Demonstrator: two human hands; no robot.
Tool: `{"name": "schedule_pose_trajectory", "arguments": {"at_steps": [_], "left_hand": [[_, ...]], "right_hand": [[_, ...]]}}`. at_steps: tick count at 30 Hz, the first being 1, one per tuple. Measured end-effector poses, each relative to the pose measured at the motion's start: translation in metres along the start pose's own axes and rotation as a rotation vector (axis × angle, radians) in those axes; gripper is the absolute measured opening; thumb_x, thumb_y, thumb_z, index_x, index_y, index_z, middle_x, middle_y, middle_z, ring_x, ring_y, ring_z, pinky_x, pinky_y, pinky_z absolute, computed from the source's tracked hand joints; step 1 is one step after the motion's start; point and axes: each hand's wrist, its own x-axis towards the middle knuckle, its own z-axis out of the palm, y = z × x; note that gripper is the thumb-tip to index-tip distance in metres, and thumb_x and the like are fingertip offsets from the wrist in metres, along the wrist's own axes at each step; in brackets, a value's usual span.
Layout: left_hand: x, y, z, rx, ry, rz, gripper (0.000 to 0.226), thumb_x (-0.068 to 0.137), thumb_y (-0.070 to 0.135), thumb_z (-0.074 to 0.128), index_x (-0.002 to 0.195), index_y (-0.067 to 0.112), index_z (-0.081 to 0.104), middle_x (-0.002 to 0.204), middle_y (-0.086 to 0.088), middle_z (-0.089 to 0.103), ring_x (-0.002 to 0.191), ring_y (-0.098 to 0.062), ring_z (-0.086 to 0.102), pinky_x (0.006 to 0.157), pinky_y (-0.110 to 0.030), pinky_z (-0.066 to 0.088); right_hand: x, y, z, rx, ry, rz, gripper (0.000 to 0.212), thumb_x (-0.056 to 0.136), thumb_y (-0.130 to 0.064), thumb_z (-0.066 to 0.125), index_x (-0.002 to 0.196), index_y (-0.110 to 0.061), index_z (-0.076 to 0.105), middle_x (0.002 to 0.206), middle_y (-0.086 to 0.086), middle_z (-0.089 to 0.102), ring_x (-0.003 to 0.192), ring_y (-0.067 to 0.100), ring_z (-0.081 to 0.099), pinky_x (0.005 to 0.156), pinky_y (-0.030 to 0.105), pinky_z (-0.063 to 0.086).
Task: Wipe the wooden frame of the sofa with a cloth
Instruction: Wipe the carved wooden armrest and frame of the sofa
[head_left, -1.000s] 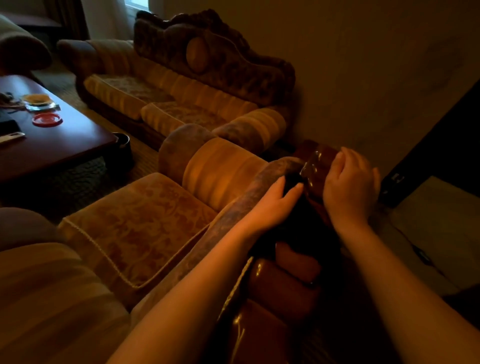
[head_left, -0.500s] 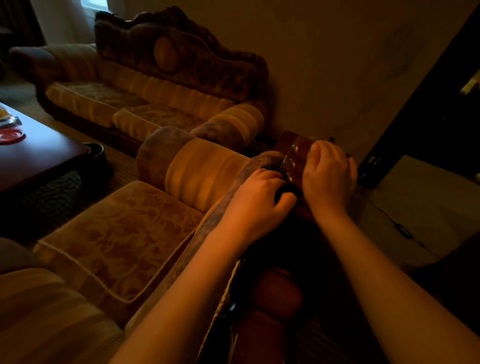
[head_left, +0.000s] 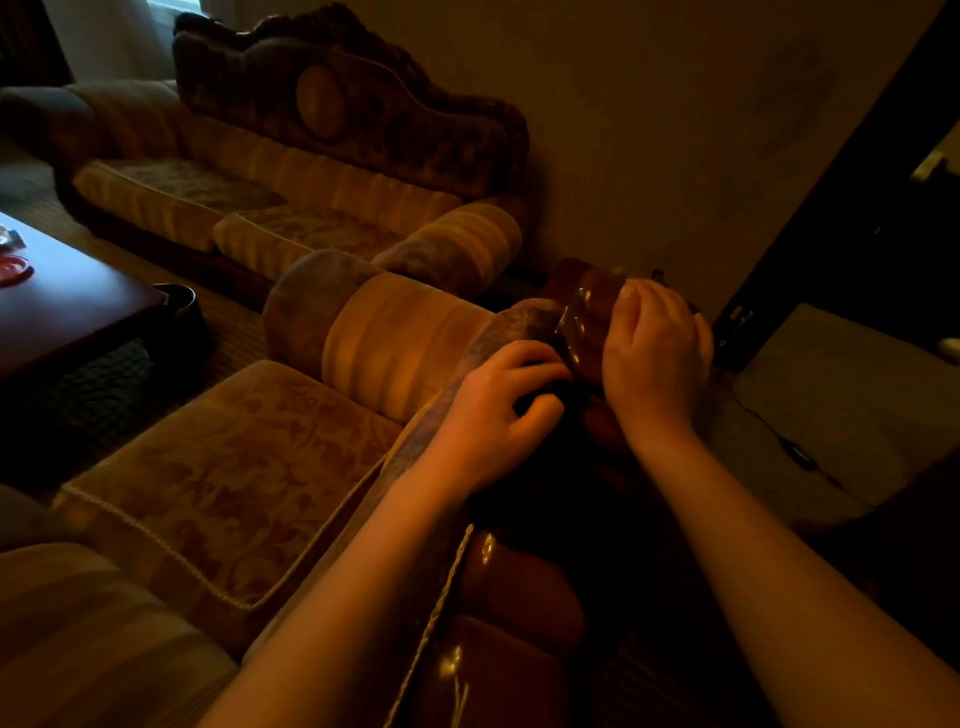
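Your left hand (head_left: 506, 410) curls round a dark cloth (head_left: 550, 400) on the glossy wooden frame (head_left: 587, 322) of the sofa's top rail. Your right hand (head_left: 655, 358) grips the frame's end. Step: wiping mid-rail. Next, probably, drag the cloth along toward you.

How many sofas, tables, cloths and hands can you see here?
Sofas: 2, the far sofa by the wall and the near sofa being wiped
Tables: 1, the dark coffee table
Cloths: 1, the dark cloth
Hands: 2, the left hand and the right hand
Total: 6
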Motion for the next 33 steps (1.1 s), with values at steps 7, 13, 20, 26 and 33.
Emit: {"name": "schedule_pose_trajectory", "arguments": {"at_steps": [7,13,20,26,33], "left_hand": [[0.018,-0.048,0.03,-0.202,-0.281,-0.537,0.038,0.1,0.007,0.038,0.138,0.002,0.035,0.149,-0.01,0.03,0.143,-0.025,0.021,0.108,-0.015,0.023],[0.01,-0.043,0.024,-0.381,-0.085,-0.567,0.029,0.1,0.011,0.04,0.125,0.007,0.053,0.129,-0.012,0.056,0.12,-0.011,0.052,0.101,-0.023,0.037],[0.014,0.002,0.006,-0.142,0.032,-0.11,0.031,0.095,0.006,0.05,0.125,0.009,0.058,0.129,-0.005,0.058,0.127,-0.017,0.047,0.107,-0.031,0.037],[0.018,0.006,0.015,0.023,0.122,0.177,0.023,0.089,0.006,0.053,0.107,-0.002,0.065,0.111,-0.012,0.064,0.117,-0.02,0.051,0.102,-0.026,0.038],[0.033,-0.017,0.02,-0.363,0.081,-0.325,0.025,0.098,0.001,0.04,0.12,-0.003,0.052,0.117,-0.022,0.057,0.11,-0.034,0.054,0.086,-0.031,0.041]], "right_hand": [[0.0,0.001,-0.002,0.037,0.017,0.006,0.049,0.097,-0.035,0.023,0.123,-0.012,0.059,0.13,0.003,0.057,0.125,0.018,0.047,0.11,0.04,0.021],[-0.001,0.001,0.0,0.055,0.012,0.015,0.048,0.099,-0.034,0.024,0.123,-0.013,0.058,0.13,0.002,0.057,0.125,0.017,0.046,0.111,0.04,0.019],[0.0,0.0,-0.001,0.056,0.008,0.006,0.042,0.1,-0.03,0.029,0.123,-0.012,0.059,0.131,0.003,0.056,0.127,0.018,0.045,0.11,0.041,0.019],[0.0,0.002,0.0,0.068,0.024,0.01,0.047,0.097,-0.032,0.026,0.12,-0.01,0.061,0.13,0.004,0.058,0.125,0.018,0.047,0.11,0.041,0.022],[0.001,0.002,-0.002,0.114,0.031,0.02,0.046,0.098,-0.032,0.025,0.12,-0.012,0.061,0.128,0.002,0.058,0.124,0.017,0.048,0.11,0.04,0.02]]}}
